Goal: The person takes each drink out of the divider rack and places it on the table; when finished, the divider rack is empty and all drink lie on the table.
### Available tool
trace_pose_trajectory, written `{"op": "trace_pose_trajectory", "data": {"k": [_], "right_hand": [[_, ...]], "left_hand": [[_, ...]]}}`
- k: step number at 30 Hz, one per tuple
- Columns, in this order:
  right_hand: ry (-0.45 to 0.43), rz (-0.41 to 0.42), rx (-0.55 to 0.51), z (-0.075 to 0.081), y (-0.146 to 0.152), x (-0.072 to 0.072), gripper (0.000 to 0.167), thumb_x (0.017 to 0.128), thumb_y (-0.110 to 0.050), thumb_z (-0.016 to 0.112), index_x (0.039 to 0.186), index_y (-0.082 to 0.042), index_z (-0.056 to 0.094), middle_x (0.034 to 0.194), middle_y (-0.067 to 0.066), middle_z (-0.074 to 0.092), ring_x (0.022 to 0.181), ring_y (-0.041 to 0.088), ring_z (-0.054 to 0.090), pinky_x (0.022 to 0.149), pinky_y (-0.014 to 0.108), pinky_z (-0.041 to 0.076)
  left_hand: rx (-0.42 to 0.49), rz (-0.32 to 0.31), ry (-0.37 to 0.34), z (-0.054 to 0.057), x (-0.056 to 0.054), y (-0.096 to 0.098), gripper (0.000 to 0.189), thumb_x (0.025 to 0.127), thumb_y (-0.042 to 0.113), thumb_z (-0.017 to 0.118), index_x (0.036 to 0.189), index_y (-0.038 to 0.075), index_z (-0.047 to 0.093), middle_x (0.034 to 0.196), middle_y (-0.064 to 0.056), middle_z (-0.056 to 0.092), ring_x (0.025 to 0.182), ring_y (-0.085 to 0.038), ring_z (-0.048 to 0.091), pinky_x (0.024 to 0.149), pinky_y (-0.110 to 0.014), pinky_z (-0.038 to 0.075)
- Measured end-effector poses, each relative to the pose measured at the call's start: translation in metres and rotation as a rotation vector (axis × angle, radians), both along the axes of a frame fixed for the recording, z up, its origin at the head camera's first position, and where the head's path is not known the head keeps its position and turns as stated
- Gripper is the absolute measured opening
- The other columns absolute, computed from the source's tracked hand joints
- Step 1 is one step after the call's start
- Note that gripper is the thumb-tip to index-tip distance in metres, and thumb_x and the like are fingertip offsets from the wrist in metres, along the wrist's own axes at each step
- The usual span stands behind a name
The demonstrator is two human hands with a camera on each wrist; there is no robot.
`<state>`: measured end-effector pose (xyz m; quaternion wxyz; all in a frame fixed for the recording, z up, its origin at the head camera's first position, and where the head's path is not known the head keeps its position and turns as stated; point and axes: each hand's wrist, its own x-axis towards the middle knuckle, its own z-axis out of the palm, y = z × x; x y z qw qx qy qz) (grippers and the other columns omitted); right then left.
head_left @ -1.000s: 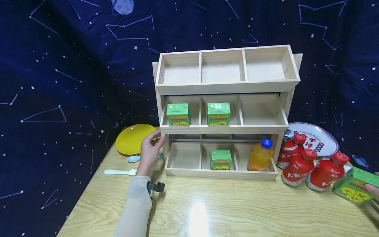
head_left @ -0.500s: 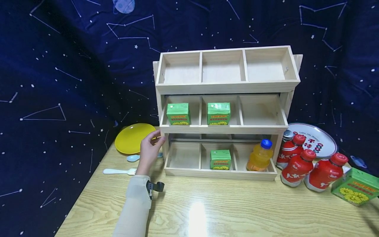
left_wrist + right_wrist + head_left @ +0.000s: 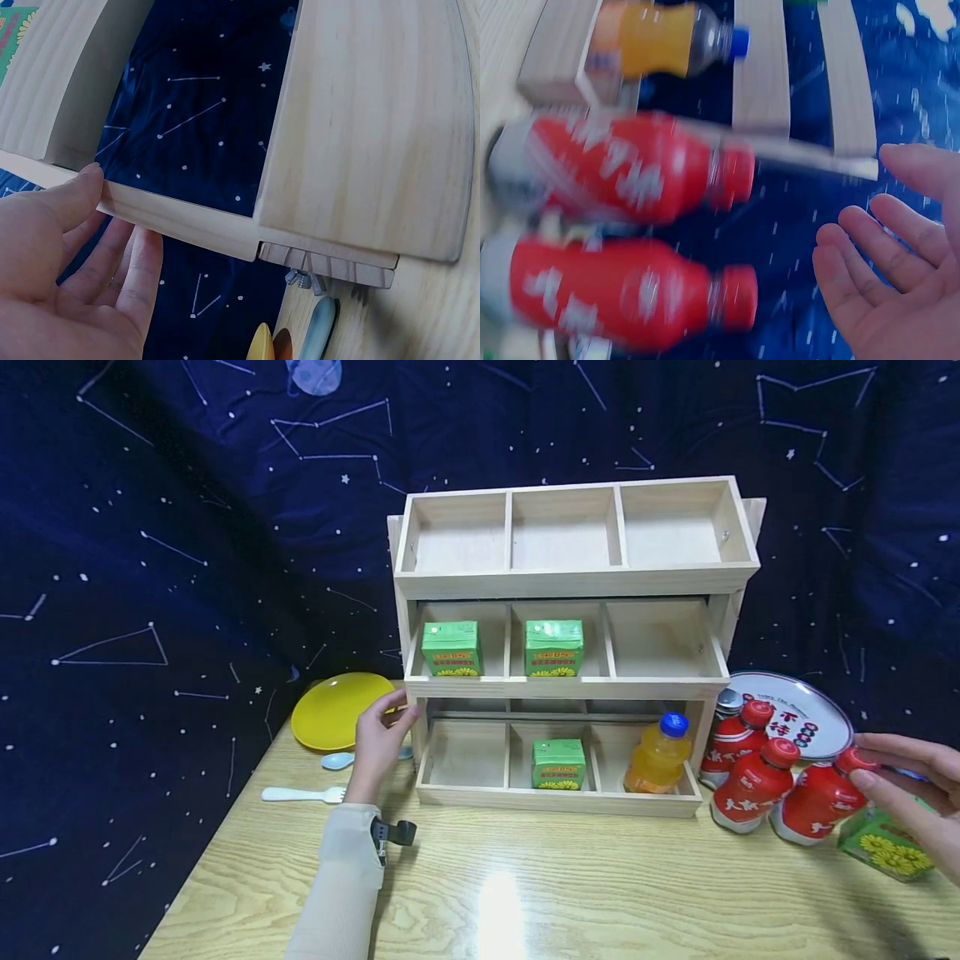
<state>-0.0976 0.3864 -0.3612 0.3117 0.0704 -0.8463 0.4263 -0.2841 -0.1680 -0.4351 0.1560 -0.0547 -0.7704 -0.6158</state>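
Wooden shelf [image 3: 573, 643] stands on our table [image 3: 525, 893], and it is the biggest thing we see. Our left hand [image 3: 378, 743] rests on its left side with the fingers straight and loose, the thumb on the wood edge. Three green juice boxes [image 3: 554, 647] and an orange bottle [image 3: 658, 756] sit in its boxes. Right of the shelf stand red bottles [image 3: 753, 785], close together, in front of a white plate [image 3: 806, 714]. Our right hand [image 3: 911, 793] is spread out, fingers apart, just beside the cap of the nearest red bottle [image 3: 821, 800], holding nothing. Another green juice box [image 3: 885, 847] sits under that hand. A yellow plate [image 3: 333, 712], a fork [image 3: 300, 794] and a spoon [image 3: 339, 761] lie on the left.
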Motion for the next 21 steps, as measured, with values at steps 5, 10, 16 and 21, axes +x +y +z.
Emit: {"op": "trace_pose_trajectory", "data": {"k": [5,10,16,21], "right_hand": [[-0.177,-0.007,0.093,0.021,-0.045,-0.005,0.045,0.091,-0.002,0.07,0.134,-0.005,0.058,0.117,-0.025,0.054,0.095,-0.018,0.053,0.072,0.001,0.045],[-0.196,0.079,0.097,0.031,-0.079,-0.02,0.047,0.089,-0.006,0.074,0.134,-0.007,0.059,0.122,-0.013,0.059,0.096,-0.014,0.059,0.074,0.005,0.048],[-0.147,0.2,0.069,0.041,-0.1,-0.042,0.046,0.089,-0.004,0.073,0.133,-0.008,0.06,0.124,0.003,0.063,0.105,-0.004,0.061,0.084,0.007,0.046],[-0.138,0.227,0.075,0.047,-0.112,-0.064,0.042,0.092,-0.007,0.07,0.132,-0.01,0.06,0.125,0.007,0.063,0.105,-0.002,0.062,0.084,0.007,0.047]], "left_hand": [[-0.002,0.006,-0.018,0.001,0.0,0.001,0.038,0.092,0.016,0.072,0.129,0.009,0.065,0.121,-0.01,0.065,0.107,-0.029,0.064,0.094,-0.038,0.053],[0.006,0.001,-0.013,0.0,0.0,0.0,0.037,0.092,0.015,0.072,0.128,0.009,0.065,0.119,-0.01,0.066,0.107,-0.03,0.064,0.094,-0.038,0.053],[0.0,-0.003,-0.012,0.001,0.0,0.0,0.038,0.092,0.017,0.072,0.128,0.009,0.065,0.12,-0.01,0.066,0.107,-0.03,0.064,0.094,-0.038,0.054],[-0.001,0.003,-0.009,0.001,0.0,0.0,0.038,0.092,0.015,0.072,0.128,0.008,0.065,0.12,-0.011,0.066,0.107,-0.03,0.064,0.094,-0.04,0.053]]}}
